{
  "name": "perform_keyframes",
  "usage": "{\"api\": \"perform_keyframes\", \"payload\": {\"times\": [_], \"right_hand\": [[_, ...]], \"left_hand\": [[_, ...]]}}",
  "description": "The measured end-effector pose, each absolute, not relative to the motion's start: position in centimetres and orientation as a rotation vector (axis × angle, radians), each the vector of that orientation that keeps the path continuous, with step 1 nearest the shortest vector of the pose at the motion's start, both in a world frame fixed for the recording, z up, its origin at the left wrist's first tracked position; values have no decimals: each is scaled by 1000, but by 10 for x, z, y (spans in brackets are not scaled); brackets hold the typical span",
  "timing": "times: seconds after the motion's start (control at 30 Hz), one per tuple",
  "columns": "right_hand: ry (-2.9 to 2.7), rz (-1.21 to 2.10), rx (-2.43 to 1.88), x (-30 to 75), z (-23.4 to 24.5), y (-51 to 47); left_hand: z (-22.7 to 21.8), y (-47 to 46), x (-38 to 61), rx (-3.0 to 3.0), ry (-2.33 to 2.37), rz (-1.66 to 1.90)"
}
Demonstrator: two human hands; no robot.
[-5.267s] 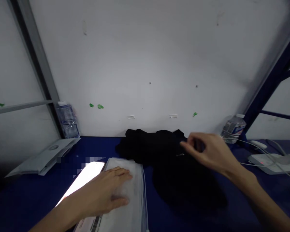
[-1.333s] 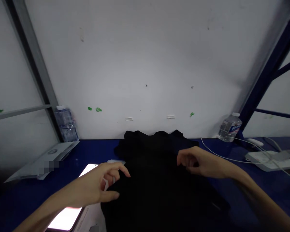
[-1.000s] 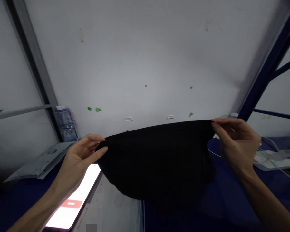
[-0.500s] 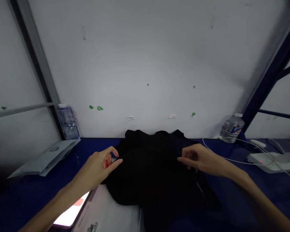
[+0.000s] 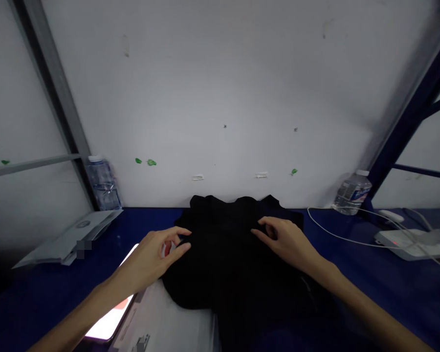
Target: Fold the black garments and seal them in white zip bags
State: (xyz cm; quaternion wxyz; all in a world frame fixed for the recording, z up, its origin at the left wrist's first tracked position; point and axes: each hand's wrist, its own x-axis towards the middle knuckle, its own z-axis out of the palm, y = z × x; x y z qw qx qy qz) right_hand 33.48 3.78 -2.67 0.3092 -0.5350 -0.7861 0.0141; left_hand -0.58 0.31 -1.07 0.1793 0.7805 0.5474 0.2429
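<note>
Black garment (image 5: 223, 269), one: we had it on the blue worktop (image 5: 366, 288), partly covering a plastic pouch (image 5: 176, 322); our left hand (image 5: 154, 254) and right hand (image 5: 286, 239), thumbs parted from fingers, flanked its middle.

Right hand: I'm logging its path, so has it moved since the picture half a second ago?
Yes, leftward over the black cloth: the right hand is now farther from the labelled bottle by the wall.

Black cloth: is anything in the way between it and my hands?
Nothing visible is. The left hand and right hand are both at the black cloth, though contact is unclear; the whitish pouch lies partly beneath it, not between.
</note>
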Motion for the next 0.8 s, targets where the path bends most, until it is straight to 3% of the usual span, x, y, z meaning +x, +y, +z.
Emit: {"api": "perform_keyframes", "payload": {"times": [0.3,0.5,0.8], "right_hand": [[-1606,3,-871,340,1,18],[-1628,271,-885,356,4,19],[-1784,290,-982,365,12,24]], "left_hand": [[-26,8,-8,2266,1565,609],[-17,2,-3,2287,1479,660],[-2,-5,4,2144,1469,812]]}}
